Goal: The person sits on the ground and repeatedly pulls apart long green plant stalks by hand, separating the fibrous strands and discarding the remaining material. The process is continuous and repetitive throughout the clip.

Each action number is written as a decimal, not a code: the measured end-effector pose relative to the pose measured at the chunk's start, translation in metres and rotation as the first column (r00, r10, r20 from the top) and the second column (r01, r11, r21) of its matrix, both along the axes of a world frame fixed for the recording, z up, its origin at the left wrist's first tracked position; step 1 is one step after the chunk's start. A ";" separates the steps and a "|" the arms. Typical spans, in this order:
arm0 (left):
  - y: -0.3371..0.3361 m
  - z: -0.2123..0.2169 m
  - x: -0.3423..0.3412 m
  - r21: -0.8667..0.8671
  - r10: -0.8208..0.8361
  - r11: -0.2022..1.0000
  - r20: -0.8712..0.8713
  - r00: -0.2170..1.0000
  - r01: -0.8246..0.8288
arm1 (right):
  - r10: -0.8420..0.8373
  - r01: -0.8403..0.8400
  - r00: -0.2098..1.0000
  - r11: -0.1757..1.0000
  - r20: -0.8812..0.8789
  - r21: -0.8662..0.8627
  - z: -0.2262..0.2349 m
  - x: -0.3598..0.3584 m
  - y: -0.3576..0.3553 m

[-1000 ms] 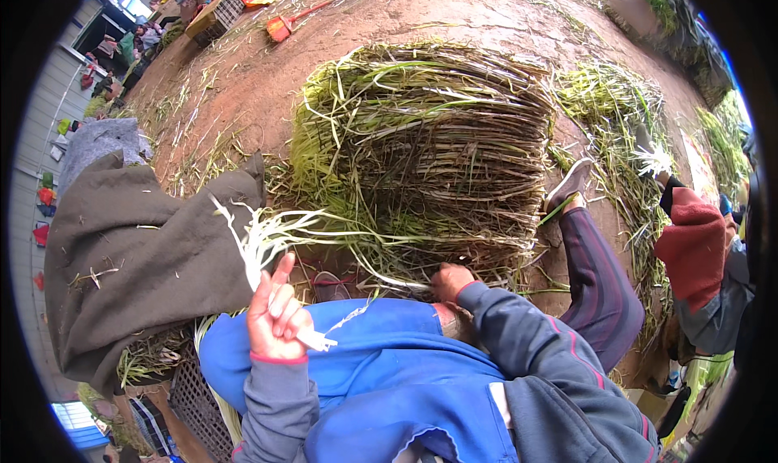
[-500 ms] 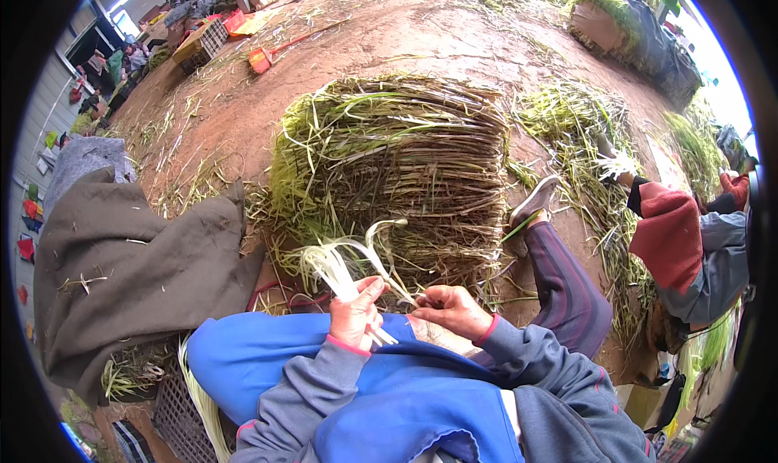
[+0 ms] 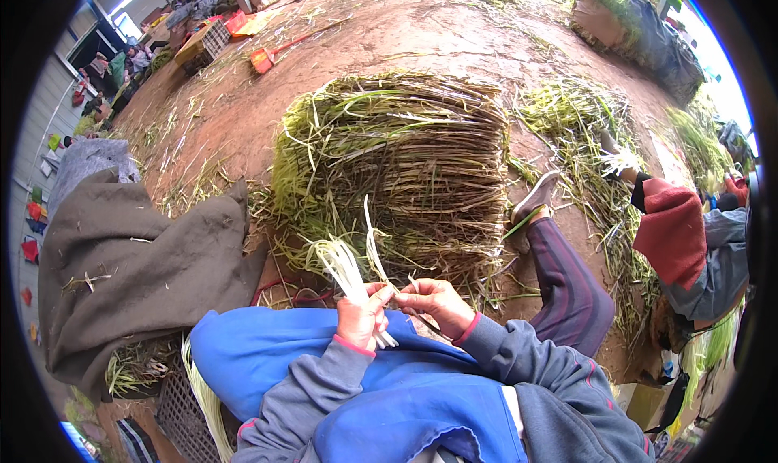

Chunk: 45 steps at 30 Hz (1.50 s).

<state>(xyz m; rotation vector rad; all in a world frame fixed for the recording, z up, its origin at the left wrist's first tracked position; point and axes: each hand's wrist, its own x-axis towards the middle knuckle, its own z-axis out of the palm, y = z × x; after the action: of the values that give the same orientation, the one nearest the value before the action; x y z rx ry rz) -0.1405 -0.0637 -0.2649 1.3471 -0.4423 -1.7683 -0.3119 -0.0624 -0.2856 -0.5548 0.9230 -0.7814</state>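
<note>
My left hand (image 3: pixel 361 319) is closed around a small bunch of pale stalks (image 3: pixel 342 267), white to yellowish, with their cut-looking ends poking out below the fist. A single pale stalk (image 3: pixel 372 252) rises between my two hands, its base at my left thumb and fingertips. My right hand (image 3: pixel 439 304) pinches the lower end of that stalk, close against the left fingertips. A thin dark strip hangs below the right fingers. Just beyond my hands lies a large heap of stalks (image 3: pixel 405 163), leafy and yellow-green on the left, brown on the right.
A brown cloth (image 3: pixel 138 277) drapes at my left above a plastic crate (image 3: pixel 182 418). Loose stalks (image 3: pixel 575 131) litter the floor to the right, near a co-worker's gloved hand (image 3: pixel 620 162) and red sleeve (image 3: pixel 671 232). A red dustpan (image 3: pixel 262 59) and a crate (image 3: pixel 207 46) are farther back.
My right hand has moved left and slightly up to meet the left fingertips. The single stalk, bent over before, now stands nearly straight. The left hand still holds the bunch.
</note>
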 end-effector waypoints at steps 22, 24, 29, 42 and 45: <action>-0.028 0.008 0.011 -0.152 0.033 0.987 -0.153 0.988 -0.057 | -0.404 -0.661 -0.376 0.748 -0.834 -0.064 -0.068 -0.166 -0.017; -0.025 0.005 0.004 -0.162 0.019 0.986 -0.116 0.993 -0.038 | -0.534 -0.666 -0.124 0.669 -0.836 -0.329 -0.049 -0.153 -0.032; -0.020 0.002 -0.010 -0.176 -0.084 0.981 0.015 0.996 0.086 | -0.231 -0.069 0.882 0.798 -0.410 -0.599 0.000 -0.037 -0.050; -0.028 0.020 -0.025 -0.054 -0.108 0.993 -0.111 0.988 0.102 | -0.253 0.247 0.967 0.951 -0.009 -0.187 0.031 -0.005 -0.027; -0.028 0.020 -0.032 -0.061 -0.108 0.993 -0.110 0.988 0.102 | -0.313 0.303 0.950 0.929 -0.015 -0.211 0.026 -0.008 -0.021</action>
<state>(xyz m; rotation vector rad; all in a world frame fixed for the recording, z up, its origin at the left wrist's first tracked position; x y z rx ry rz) -0.1725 -0.0917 -0.2448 1.1973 -0.5039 -1.8939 -0.3203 -0.0836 -0.2591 -0.6197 0.9935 -1.1621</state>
